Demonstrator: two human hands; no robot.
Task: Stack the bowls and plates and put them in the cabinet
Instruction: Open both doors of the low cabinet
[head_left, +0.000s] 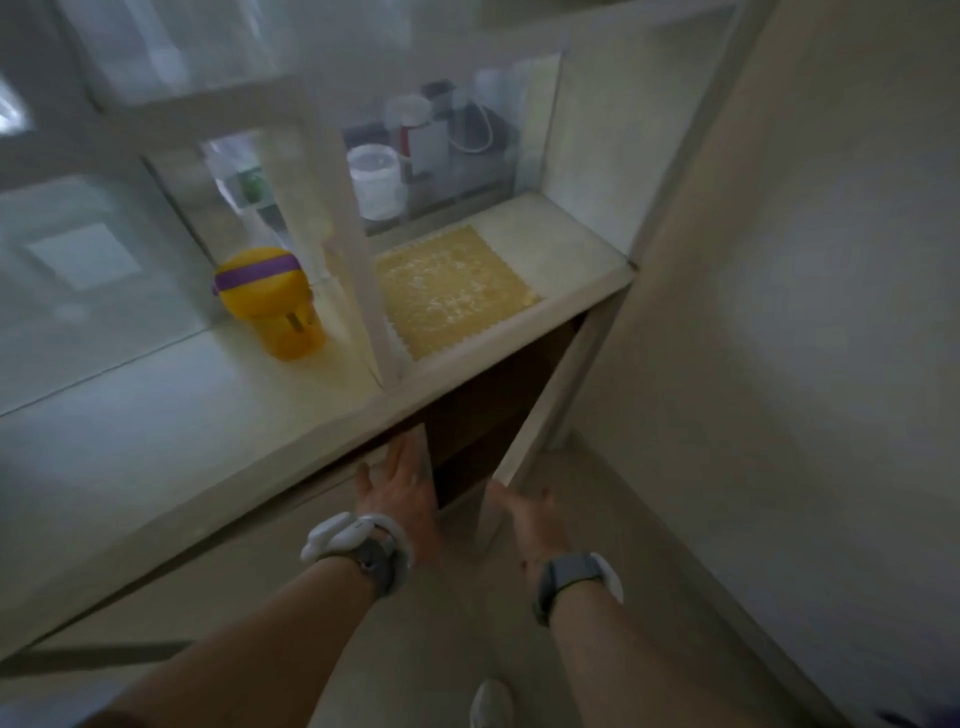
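**A:** Where are the bowls and plates?

**B:** You can't see any here. You are at the low cream wooden cabinet (483, 415), and I think you are on the step of opening it.

**A:** What are my hands doing?

**B:** Your left hand (400, 483) lies flat, fingers straight, on the edge of the left cream door (249, 561). Your right hand (524, 519) is at the bottom edge of the right cream door (550, 395), which stands swung out. It is blurry, so I cannot tell if those fingers hold the door or only touch it.

**A:** What is inside?

**B:** It is dark in there. I cannot see what it holds.

**A:** What comes next?

**B:** I think you need both doors wide open. Then you go and get the stack.

**A:** And up top?

**B:** On the pale shelf top (156, 415) is a glass case (353, 249). A yellow bumpy square mat (452, 291) lies in its right part. A round white plastic tub (376, 179) and some blurry jars sit behind the mat. A yellow plastic cup with a purple band (270, 301) stands to the left.
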